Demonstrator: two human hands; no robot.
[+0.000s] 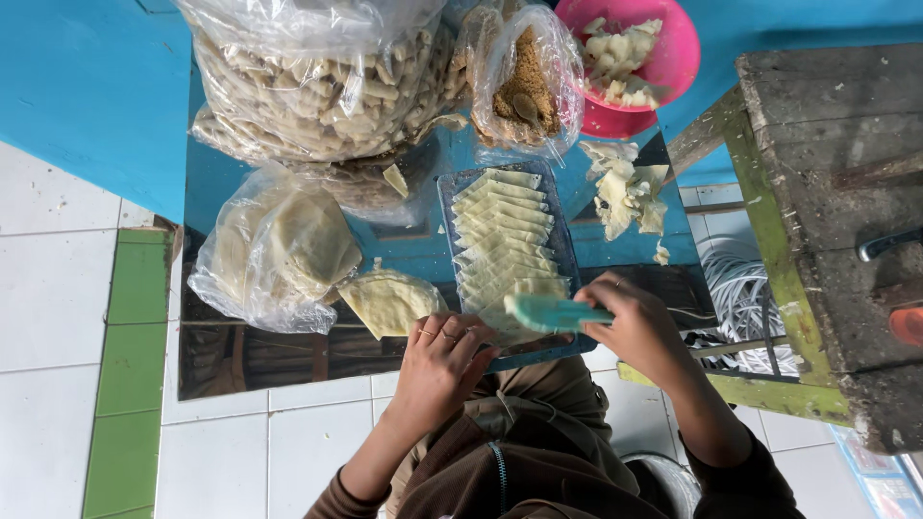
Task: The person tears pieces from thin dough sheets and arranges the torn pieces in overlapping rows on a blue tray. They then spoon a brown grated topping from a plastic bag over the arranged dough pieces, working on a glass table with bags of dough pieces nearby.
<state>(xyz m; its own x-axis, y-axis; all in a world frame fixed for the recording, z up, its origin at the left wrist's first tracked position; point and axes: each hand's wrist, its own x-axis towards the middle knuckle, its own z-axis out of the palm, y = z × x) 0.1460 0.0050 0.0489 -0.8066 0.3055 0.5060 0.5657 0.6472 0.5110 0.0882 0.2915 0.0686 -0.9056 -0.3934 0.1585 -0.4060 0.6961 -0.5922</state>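
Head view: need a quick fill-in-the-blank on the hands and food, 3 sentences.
1. The right hand holds a ____-coloured tool.
2. The folded pastry pieces lie in a row on a ____ tray.
3. The bowl of scraps at the top is ____.

Missing words: teal; blue; pink

The big bag of crackers (322,77) runs off the top edge, so its top is unseen. The pink bowl (663,58) is cut by the same edge. The left hand (440,363) covers the near end of the tray (448,192) and the pastry there. The right hand (639,332) wraps one end of a turquoise tool (550,312), blurred, its kind unclear. A dark handle (889,242) and an orange thing (909,325) leave the right edge. The bench (212,192) surface mirrors, hiding its colour. A pale bucket (673,481) sits mostly behind the person's sleeve.
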